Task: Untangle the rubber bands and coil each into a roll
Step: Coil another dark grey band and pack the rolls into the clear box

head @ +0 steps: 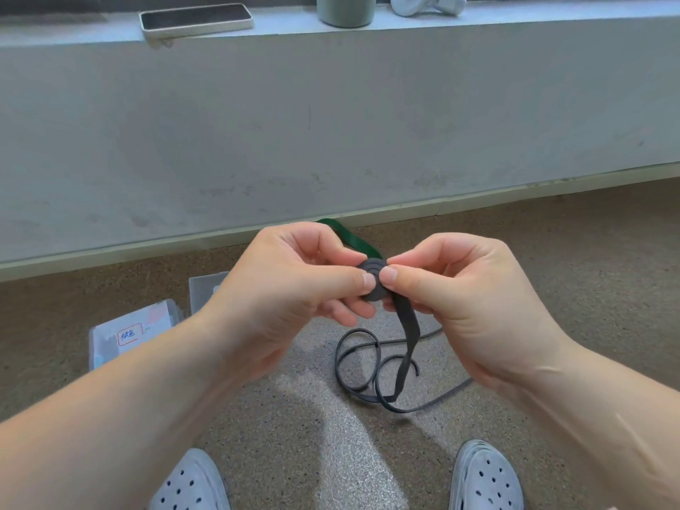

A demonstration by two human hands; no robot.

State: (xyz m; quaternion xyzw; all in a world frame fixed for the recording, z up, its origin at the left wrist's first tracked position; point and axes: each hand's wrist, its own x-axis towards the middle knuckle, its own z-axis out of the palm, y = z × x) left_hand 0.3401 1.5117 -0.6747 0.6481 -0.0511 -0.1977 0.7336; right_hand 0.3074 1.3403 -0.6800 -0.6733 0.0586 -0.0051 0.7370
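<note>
At mid-frame the left hand (294, 285) and right hand (460, 288) pinch the black rubber band roll (371, 279); a slipped thumb could let it spring undone, or its looped tail (407, 338) below could knot.

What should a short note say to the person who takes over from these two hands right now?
Left hand: fingers pinch the black roll.
Right hand: pinches the same roll from the other side.
The loose tail hangs to loops on the floor.
The green band: behind the hands, mostly hidden.
Done: black roll begun.
To do: wind in the tail, then probably the green band.
</note>
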